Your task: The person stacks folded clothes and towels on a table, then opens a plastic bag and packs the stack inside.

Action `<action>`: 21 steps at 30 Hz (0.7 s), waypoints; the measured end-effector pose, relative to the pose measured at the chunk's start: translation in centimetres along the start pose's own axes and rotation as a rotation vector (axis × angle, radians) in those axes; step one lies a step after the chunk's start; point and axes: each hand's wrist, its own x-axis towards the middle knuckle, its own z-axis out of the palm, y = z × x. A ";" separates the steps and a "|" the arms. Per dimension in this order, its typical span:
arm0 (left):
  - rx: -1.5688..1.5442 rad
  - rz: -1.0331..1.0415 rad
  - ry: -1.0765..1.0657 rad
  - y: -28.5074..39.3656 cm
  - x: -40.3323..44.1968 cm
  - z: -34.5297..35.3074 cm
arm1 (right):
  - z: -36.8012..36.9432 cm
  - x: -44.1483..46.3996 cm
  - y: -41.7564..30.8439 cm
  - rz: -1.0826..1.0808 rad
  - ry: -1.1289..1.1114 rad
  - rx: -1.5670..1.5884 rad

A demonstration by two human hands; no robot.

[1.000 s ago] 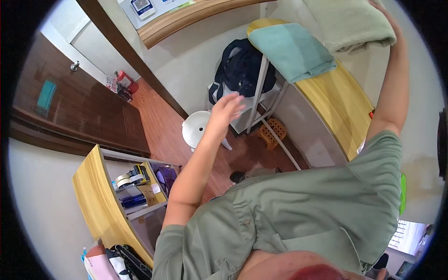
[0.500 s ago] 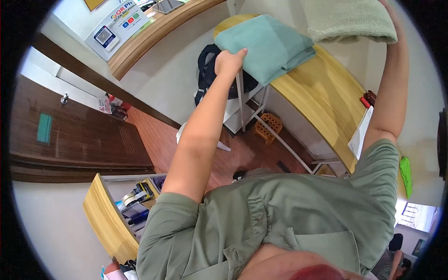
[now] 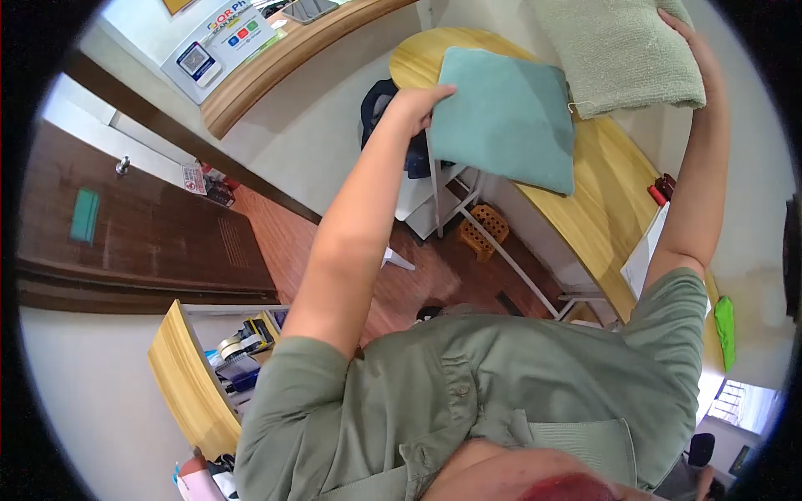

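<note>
My left hand (image 3: 419, 107) pinches the left edge of a folded teal cloth (image 3: 505, 121), thumb over the fabric. The cloth is spread flat over the wooden shelf top (image 3: 597, 188), its near corner hanging past the front edge. At the upper right, my right hand (image 3: 695, 54) grips the outer side of a folded pale green towel (image 3: 622, 58). This towel is above the shelf top, with its lower left corner close beside the teal cloth.
Red pens (image 3: 658, 194) and white paper (image 3: 643, 250) lie on the shelf top's right part. Below are a dark bag (image 3: 376, 104) and a brown stool (image 3: 482, 232). A counter (image 3: 305, 58) bears a QR sign. A shelf unit (image 3: 185, 380) stands lower left, near a brown door (image 3: 142, 217).
My left hand moved from above the stool to the teal cloth and took hold of its edge. The cloth has turned and shifted nearer. The pale green towel in my right hand has come lower.
</note>
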 end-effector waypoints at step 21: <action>-0.279 0.334 0.855 0.5 -49.2 -5.1 | 28.6 -13.8 -0.9 -0.102 -1.000 0.107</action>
